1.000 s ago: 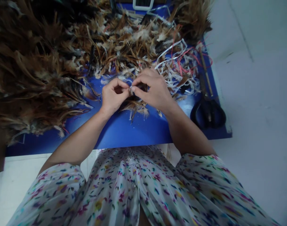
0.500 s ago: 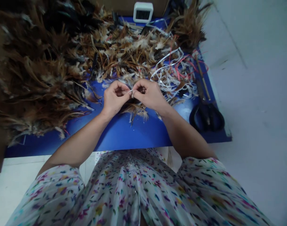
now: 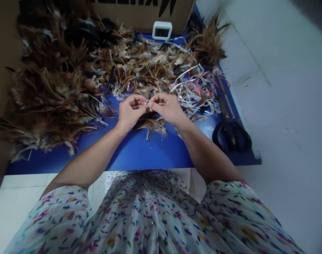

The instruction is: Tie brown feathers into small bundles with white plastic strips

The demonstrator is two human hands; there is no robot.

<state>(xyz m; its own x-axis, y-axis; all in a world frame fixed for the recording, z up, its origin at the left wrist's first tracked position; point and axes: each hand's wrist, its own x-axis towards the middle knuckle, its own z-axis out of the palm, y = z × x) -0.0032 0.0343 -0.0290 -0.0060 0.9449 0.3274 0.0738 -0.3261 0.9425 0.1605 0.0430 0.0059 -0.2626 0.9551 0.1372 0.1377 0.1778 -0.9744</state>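
Note:
My left hand [image 3: 130, 110] and my right hand [image 3: 168, 107] meet fingertip to fingertip over the near middle of the blue table. Both are closed in a pinch, thumb against forefinger. Between the fingertips shows a thin white strip [image 3: 147, 102], mostly hidden by the fingers. Just below them, a small bunch of brown feathers [image 3: 155, 127] rests with its tips toward me; its upper end is covered by the hands. Right beside my right hand lies a tangle of white plastic strips [image 3: 188, 93] with red strands mixed in.
Brown feathers [image 3: 57, 91] heap along the left, and loose feathers [image 3: 139, 63] spread across the back. Black-handled scissors [image 3: 232, 137] lie at the right edge near a thin stick [image 3: 226, 95]. A white digital clock [image 3: 162, 31] stands before a cardboard box [image 3: 139, 16].
The view has tilted up slightly, so more of the cardboard box shows. My hands stay pinched together at the same place, with only small finger movement around the white strip.

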